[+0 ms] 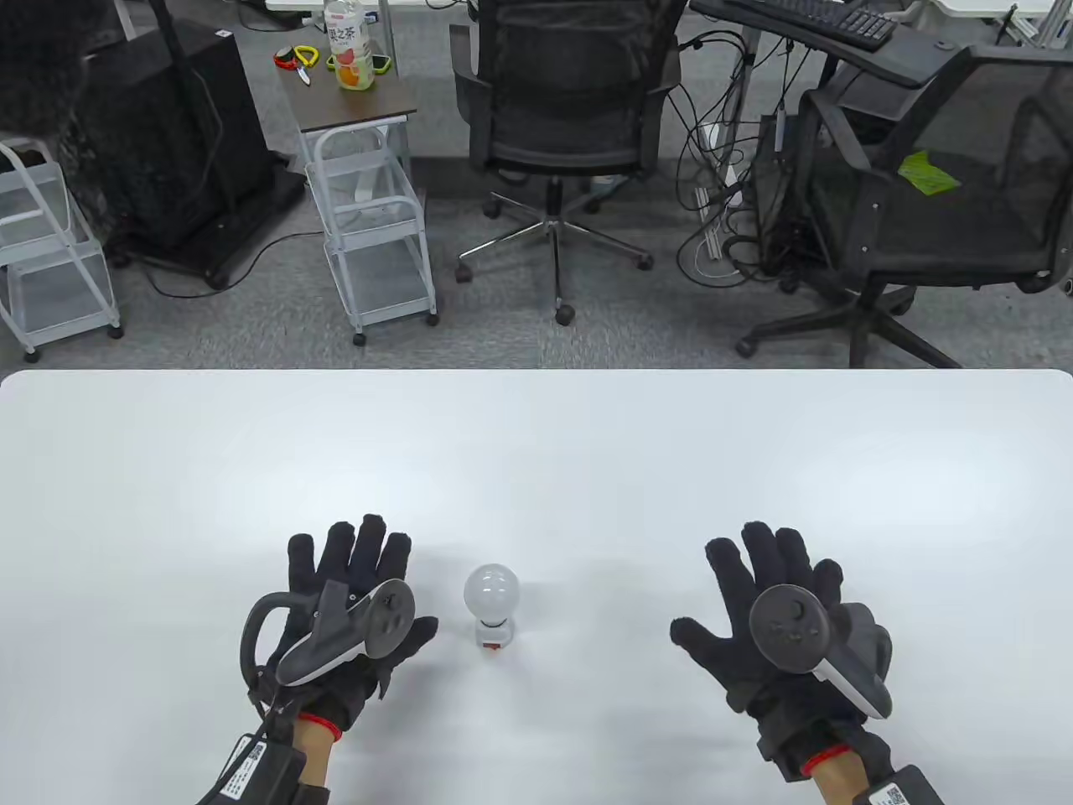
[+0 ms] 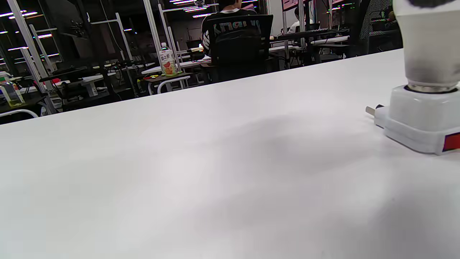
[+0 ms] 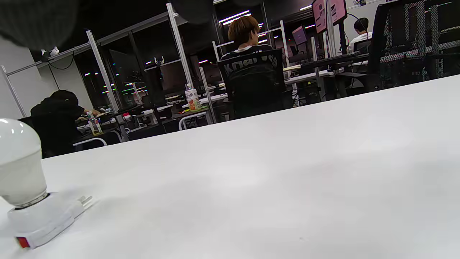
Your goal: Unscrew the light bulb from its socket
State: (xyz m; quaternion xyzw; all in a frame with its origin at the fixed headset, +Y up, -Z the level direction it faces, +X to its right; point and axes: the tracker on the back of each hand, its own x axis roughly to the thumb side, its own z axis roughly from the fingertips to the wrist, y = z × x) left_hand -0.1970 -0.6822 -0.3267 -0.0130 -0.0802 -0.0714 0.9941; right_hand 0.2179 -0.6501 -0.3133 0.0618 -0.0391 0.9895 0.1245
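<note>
Nearest the table's front edge, the left hand (image 1: 348, 616) lies palm down on the white table (image 1: 536, 470), fingers spread wide and holding nothing. A tracker (image 1: 335, 633) is strapped across its back. The right hand (image 1: 775, 625) lies the same way at the right, fingers fanned wide and holding nothing, with its own tracker (image 1: 817, 650) on the back.

Between the two hands stands the light bulb (image 1: 491, 589), upright and seated in the white socket (image 1: 493, 635). The bulb is just beside the left thumb without touching it, and well apart from the right hand. The socket rests flat on the table. A small red part shows on its near side. In the left wrist view, the socket (image 2: 422, 120) sits at the right edge with the bulb's neck (image 2: 429, 43) rising out of it and a metal plug prong (image 2: 370, 110) projecting from its far left side. In the right wrist view, the bulb (image 3: 18, 162) and socket (image 3: 41, 219) appear at the lower left, upright, with the prongs pointing away toward the far side.

The table surface extends far beyond the bulb. Past its far edge, on grey carpet, stand two black mesh office chairs (image 1: 557, 109), a white wire cart (image 1: 373, 226) topped by a brown shelf carrying a drink bottle (image 1: 348, 46), a black cabinet (image 1: 176, 126) at the far left, and a tangle of cables (image 1: 729, 218) under a desk at the far right.
</note>
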